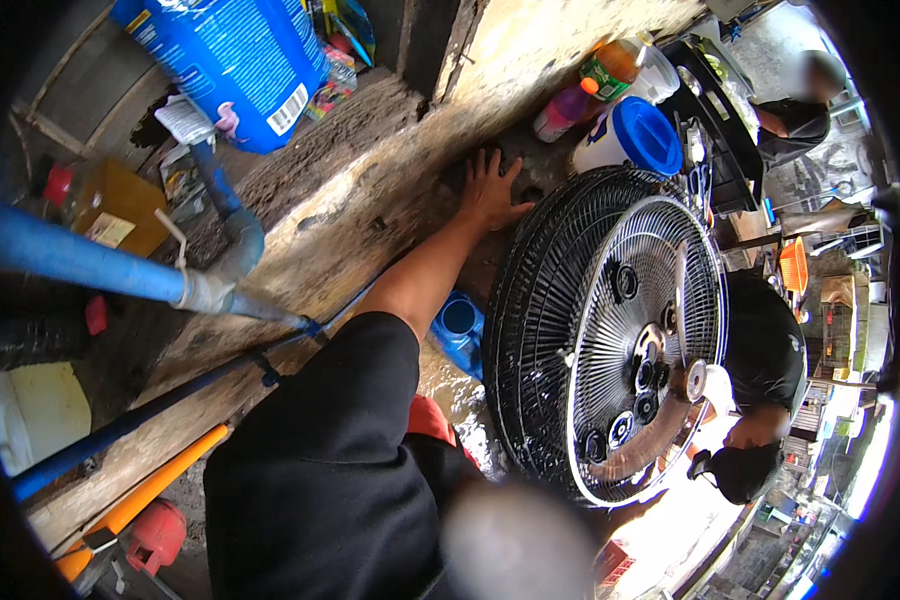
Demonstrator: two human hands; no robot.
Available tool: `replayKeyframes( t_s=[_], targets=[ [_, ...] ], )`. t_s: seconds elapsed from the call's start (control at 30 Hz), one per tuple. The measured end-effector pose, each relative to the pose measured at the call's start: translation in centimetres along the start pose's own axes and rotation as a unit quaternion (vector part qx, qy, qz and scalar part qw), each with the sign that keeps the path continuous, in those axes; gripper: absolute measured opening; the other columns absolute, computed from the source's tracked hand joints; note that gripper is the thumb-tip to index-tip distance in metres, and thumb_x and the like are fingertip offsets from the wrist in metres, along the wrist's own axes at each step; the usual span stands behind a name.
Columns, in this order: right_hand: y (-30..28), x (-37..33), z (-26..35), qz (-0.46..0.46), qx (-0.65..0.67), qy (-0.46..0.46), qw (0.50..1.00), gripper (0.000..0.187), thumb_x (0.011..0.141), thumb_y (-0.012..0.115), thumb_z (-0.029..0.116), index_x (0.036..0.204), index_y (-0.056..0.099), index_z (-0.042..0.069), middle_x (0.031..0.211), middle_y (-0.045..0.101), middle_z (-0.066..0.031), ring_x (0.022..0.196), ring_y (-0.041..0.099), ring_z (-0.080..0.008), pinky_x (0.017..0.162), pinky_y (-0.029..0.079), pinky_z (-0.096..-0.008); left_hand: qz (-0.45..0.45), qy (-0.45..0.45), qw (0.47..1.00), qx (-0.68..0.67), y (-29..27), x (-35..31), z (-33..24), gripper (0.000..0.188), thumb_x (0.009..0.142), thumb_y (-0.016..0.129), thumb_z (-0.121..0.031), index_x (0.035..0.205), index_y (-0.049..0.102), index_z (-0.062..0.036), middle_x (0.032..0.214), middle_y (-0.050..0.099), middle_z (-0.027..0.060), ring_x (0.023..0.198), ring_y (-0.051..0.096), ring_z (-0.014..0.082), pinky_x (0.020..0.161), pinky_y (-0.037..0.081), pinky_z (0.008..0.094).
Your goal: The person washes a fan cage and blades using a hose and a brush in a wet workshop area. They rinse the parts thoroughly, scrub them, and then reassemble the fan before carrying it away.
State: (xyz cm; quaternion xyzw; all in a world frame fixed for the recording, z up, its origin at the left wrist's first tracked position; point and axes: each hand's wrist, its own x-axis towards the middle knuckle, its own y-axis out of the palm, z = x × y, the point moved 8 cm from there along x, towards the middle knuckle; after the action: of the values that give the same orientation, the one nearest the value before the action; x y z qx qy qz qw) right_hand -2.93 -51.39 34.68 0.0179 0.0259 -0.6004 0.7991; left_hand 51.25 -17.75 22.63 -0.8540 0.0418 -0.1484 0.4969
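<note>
With fingers spread, my left hand [488, 192] rests flat at the foot of a stained, weathered wall [370, 185], holding nothing. My black-sleeved left arm reaches up to it from below. Just right of the hand stands a stack of wet black fan guards [530, 330], round wire grilles tilted to one side. The top guard has a pale rim [573, 400], and several small round black parts [625, 283] lie within it. Between my arm and the stack sits a blue plastic container [458, 335] with a round opening. My right hand is out of view.
Beyond the stack are a white bucket with a blue lid [652, 135], a purple bottle [558, 115], an amber bottle [610, 70] and a black crate [745, 140]. A blue pipe [90, 250] crosses at left. Two people in black [765, 335] are at the right.
</note>
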Motion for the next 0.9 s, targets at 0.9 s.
replayKeyframes(
  t_s=[0.9],
  targets=[
    [-4.5, -4.0, -4.9, -0.015, 0.167, 0.137, 0.976, 0.062, 0.099, 0.040, 0.055, 0.148, 0.038, 0.019, 0.152, 0.038, -0.0121, 0.138, 0.036, -0.0314, 0.111, 0.035, -0.0534, 0.106, 0.121, 0.982, -0.097, 3.7, 3.9, -3.0, 0.030, 0.089, 0.058, -0.018, 0.117, 0.063, -0.0114, 0.119, 0.057, 0.0202, 0.109, 0.055, 0.0431, 0.089, 0.051, 0.0471]
  ],
)
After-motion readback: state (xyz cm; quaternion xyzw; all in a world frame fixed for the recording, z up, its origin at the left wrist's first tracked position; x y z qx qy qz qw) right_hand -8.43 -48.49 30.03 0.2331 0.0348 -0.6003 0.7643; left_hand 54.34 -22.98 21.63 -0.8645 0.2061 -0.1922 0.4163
